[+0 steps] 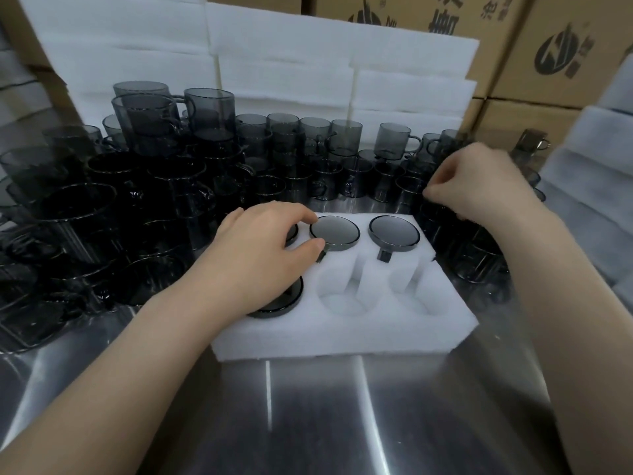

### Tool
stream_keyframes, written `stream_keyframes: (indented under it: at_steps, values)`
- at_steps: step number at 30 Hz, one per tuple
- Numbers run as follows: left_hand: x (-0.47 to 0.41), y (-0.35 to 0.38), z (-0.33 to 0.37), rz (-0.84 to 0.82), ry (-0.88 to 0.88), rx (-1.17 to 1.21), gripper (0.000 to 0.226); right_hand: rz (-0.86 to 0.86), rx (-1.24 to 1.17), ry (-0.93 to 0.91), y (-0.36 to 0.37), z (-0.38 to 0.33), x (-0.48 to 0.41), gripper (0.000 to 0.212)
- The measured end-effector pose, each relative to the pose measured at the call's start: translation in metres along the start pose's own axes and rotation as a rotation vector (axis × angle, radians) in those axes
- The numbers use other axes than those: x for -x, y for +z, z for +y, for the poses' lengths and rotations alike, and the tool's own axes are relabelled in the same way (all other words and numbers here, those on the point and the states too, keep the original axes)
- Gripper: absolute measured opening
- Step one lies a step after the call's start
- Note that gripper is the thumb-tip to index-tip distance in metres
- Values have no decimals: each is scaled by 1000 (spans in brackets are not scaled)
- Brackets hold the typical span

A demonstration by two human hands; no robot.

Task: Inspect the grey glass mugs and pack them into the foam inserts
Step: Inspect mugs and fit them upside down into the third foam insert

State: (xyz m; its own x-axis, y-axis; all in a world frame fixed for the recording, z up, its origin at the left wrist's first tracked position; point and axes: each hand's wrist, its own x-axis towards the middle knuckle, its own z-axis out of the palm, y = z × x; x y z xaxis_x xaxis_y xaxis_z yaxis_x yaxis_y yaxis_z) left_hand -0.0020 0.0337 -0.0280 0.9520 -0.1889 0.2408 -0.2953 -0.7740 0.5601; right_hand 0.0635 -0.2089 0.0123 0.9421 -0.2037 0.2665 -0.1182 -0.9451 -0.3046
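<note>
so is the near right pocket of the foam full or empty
Empty: the near right round pocket of the white foam insert shows bare foam.

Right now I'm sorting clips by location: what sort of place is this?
Probably a factory or warehouse packing bench: dozens of grey glass mugs, a white foam insert, stacked brown cardboard cartons behind.

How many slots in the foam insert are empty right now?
2: the front middle slot and the front right slot of the foam insert. The other four hold mugs; the left hand partly covers two.
</note>
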Motion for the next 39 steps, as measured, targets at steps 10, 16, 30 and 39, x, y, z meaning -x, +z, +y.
stream_keyframes:
  at_steps: [10, 16, 30, 39]
  values:
    - [-1, 2, -4, 16, 39, 3, 30, 82, -32, 199, -22, 17, 0, 8]
    - [-3, 3, -6, 13, 42, -4, 30, 54, -52, 234, -21, 17, 0, 19]
    - [-5, 1, -5, 17, -66, 102, 40, 102, -683, -429, -8, -19, 15, 28]
    - [-6, 0, -1, 117, 40, 221, 77, -239, -914, -754, 12, -55, 46, 26]
